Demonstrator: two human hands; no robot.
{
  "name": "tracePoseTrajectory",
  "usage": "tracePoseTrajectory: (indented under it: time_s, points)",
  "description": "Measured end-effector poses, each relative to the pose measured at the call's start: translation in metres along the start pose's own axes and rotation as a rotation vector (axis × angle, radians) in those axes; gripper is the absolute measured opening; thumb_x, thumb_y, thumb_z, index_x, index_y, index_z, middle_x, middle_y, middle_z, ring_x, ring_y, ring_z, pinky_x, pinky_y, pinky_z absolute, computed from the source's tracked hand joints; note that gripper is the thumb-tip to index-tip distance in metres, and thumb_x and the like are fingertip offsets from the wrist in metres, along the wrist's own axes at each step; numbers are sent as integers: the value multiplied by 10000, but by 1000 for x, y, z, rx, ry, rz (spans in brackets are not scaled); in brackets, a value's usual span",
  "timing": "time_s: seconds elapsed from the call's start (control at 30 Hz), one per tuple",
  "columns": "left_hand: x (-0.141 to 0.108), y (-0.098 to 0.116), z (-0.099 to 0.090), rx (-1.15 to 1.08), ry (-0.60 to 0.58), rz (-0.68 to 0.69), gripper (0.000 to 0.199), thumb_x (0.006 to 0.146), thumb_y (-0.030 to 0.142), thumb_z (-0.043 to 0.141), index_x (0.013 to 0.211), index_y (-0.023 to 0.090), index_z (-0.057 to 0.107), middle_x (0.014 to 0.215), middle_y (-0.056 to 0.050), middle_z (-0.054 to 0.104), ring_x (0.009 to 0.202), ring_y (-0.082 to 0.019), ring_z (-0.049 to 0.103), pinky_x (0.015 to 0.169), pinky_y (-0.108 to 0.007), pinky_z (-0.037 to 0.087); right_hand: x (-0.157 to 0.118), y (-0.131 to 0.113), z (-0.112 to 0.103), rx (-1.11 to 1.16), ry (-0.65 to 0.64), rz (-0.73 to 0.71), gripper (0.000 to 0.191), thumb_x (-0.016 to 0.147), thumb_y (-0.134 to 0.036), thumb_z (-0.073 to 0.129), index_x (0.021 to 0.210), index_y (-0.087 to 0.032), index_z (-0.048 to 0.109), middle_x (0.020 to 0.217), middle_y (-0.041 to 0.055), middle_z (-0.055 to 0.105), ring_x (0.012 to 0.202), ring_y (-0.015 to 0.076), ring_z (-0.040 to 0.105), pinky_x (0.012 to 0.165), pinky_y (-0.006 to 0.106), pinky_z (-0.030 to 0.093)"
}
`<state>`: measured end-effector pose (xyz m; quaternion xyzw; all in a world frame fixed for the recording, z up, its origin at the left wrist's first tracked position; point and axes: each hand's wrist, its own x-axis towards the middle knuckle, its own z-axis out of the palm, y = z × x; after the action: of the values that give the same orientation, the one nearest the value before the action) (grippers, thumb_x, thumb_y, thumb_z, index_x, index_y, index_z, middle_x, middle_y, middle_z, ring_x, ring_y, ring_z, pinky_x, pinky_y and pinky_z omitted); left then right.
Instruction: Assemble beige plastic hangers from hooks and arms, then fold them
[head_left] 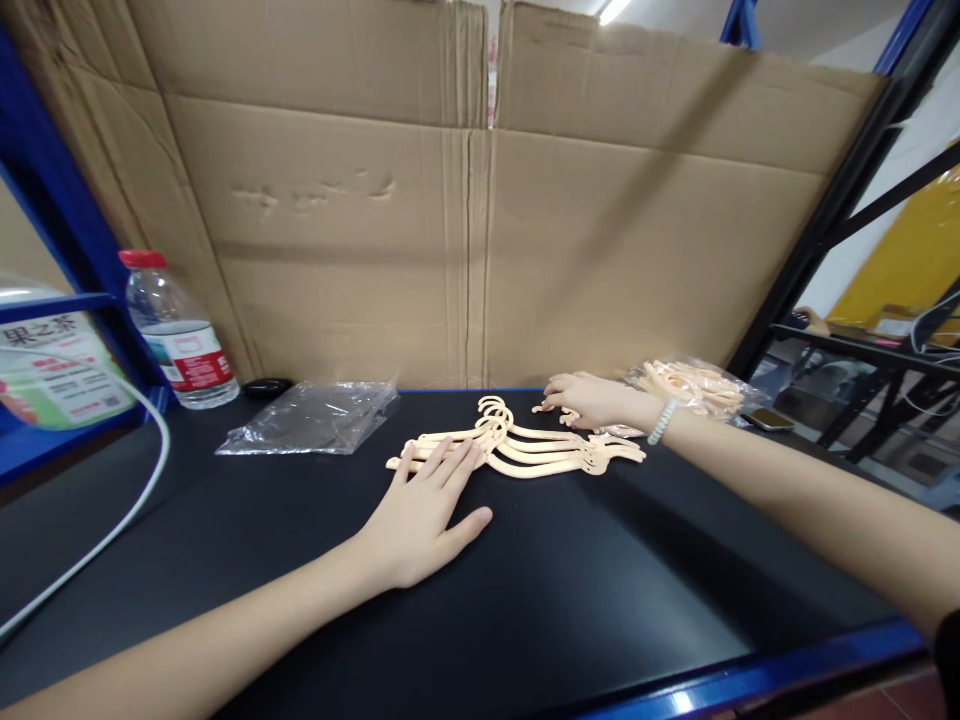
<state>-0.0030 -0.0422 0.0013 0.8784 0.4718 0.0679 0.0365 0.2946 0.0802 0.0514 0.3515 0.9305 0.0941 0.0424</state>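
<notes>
A stack of beige plastic clothes hangers (536, 469) lies on the black tabletop, hooks toward the back. My left hand (420, 515) rests flat on the stack's left arms, fingers stretched and thumb apart. Behind the stack, on its right, my right hand (595, 400) wears a pale beaded bracelet. Its fingers curl down round another beige hanger (568, 418), mostly hidden under the palm. A clear plastic bag of more hangers (694, 388) lies just beyond my right wrist.
An empty clear bag (311, 418) lies at the back left, near a red-capped water bottle (184, 335) and a dark round object (268, 388). A white cable (142, 490) crosses the left side. Cardboard (337, 220) walls the back. A phone-like object (769, 420) lies far right.
</notes>
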Motion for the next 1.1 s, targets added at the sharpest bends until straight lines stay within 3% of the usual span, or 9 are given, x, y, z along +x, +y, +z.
tracePoseTrajectory:
  time_s: [0.1,0.2,0.3,0.6,0.77,0.9,1.1]
  points:
    - [0,0,0,-2,-3,-4,722,933,630,267,1525,232,159,1584,-47,176,1461,-326,121,1145,-635,31,3,2,-8,6,-27,1,618,676,-96,693,1276,-196,584,1266,127,566,1152,275,537,925,380,456]
    - [0,-1,0,-10,14,8,713,933,631,270,1524,245,170,1580,-46,194,1458,-328,138,1143,-639,47,1,6,-16,-25,-150,51,811,575,-111,771,1341,-192,517,1289,153,532,1167,317,515,885,406,477]
    - [0,-1,1,-12,27,10,709,932,628,281,1523,253,169,1578,-45,205,1456,-331,148,1141,-642,51,-6,7,-17,-70,-200,111,864,556,-97,773,1365,-199,486,1294,158,522,1196,340,482,900,434,464]
    - [1,-1,0,-10,32,7,704,933,624,288,1523,260,167,1574,-49,222,1453,-334,157,1140,-642,54,-25,9,-6,-52,-97,88,723,642,-11,605,1329,-209,504,1305,145,522,1222,299,465,935,417,421]
    - [0,0,-1,-13,33,12,701,933,616,295,1522,254,179,1573,-55,211,1451,-342,157,1134,-654,63,-27,7,-8,56,47,44,468,643,-1,541,1065,-173,648,1093,103,629,1021,244,550,835,351,443]
    - [0,1,-2,-18,29,20,699,937,614,287,1522,247,180,1575,-53,199,1450,-344,160,1132,-657,68,-28,10,-5,69,45,48,343,664,40,473,784,-187,700,870,62,684,924,215,562,804,321,436]
    - [0,0,-2,-13,21,7,708,935,622,283,1524,244,173,1578,-56,198,1453,-339,156,1139,-643,60,-33,15,2,42,31,46,344,658,39,504,786,-180,737,866,76,693,892,207,545,750,294,414]
